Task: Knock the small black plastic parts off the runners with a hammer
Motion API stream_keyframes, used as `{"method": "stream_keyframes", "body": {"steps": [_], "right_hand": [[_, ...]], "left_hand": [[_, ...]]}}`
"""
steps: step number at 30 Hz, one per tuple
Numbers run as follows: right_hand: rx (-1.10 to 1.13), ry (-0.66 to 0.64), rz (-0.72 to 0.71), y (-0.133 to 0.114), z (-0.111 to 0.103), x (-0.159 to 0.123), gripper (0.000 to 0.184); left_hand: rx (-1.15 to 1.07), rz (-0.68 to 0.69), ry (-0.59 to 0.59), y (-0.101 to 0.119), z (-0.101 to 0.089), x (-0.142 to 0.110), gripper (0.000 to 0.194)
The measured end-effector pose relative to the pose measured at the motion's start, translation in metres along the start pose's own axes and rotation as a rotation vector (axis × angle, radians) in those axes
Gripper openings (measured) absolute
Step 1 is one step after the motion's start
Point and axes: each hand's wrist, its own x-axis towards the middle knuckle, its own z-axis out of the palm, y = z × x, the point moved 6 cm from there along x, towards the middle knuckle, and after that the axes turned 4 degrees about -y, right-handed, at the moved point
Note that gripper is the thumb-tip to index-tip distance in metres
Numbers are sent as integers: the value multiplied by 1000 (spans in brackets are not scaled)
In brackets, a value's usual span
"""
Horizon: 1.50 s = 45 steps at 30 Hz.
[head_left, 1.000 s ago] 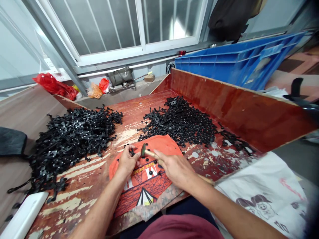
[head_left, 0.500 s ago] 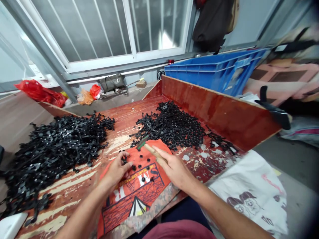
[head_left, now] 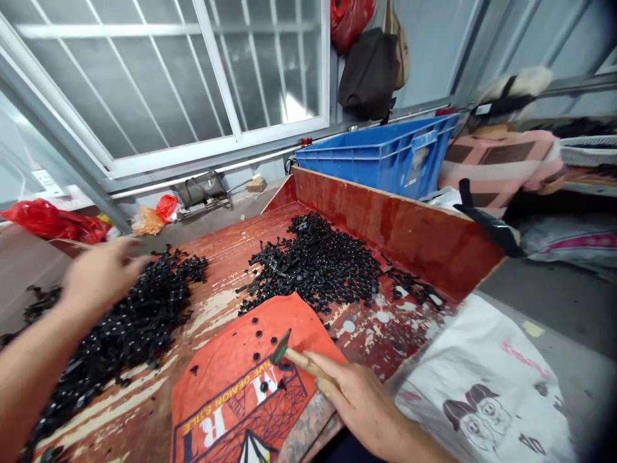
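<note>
Gripping a hammer (head_left: 306, 365) in the right hand (head_left: 369, 399). Head view: right fingers closed around the wooden handle, thumb along the side. Hammer head sits over the orange cloth (head_left: 226, 360), near the top of the printed lettering. Can't tell if it touches.

Left hand (head_left: 101, 273) is out over the near side of the left pile (head_left: 139, 321), well apart from the hammer. Blurred, but fingers look stretched out with a gap to the thumb. Can't tell if they touch any of the black pieces.

Cloth lies flat at the front of the worn red table (head_left: 241, 235), print upside down from where the worker sits. Small black studs (head_left: 256, 357) are scattered on it, a few close to the hammer head.

Second heap of black parts, right pile (head_left: 321, 263), sits behind the cloth, with a thin trail running off along the red side board (head_left: 395, 225). Blue crate (head_left: 347, 161) stands just behind that board. White sack (head_left: 434, 399) with cartoon faces on the worker's right. Barred window (head_left: 164, 83) at the back, dark bag (head_left: 369, 77) hanging beside it. Red plastic bag (head_left: 53, 222) at far left.
</note>
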Motion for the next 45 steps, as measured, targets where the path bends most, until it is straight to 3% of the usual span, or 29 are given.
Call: {"method": "stream_keyframes", "body": {"steps": [2,5,9,13,16,20,24,30,35,39,42,45], "right_hand": [[18,-15,-17,-1,0,1,50],[62,-41,-26,0,1,3,49],[70,-62,-15,6,3,6,49],[36,-92,-24,12,9,9,44],[25,-100,-18,13,10,8,40],[59,-117,9,9,5,7,43],[83,-115,14,3,0,7,46],[92,-136,22,4,3,9,45],[137,-123,17,6,5,10,45],[210,-114,10,10,8,11,46],[253,-118,5,12,9,11,46],[300,-109,19,16,10,10,45]], "left_hand": [[-64,208,-174,60,45,-6,34],[-90,261,-327,119,112,-10,15],[-134,263,-453,156,172,-8,15],[-172,359,-574,181,197,-13,25],[-208,421,-602,190,201,-15,32],[-309,442,-637,178,204,-16,13],[-502,408,-609,156,204,-21,32],[-837,232,-481,126,200,-28,36],[-1154,43,-447,98,180,-44,43],[-1608,-105,-633,95,160,-85,49],[-2026,-258,-821,113,146,-126,46],[-2169,-254,-919,138,132,-162,38]]}}
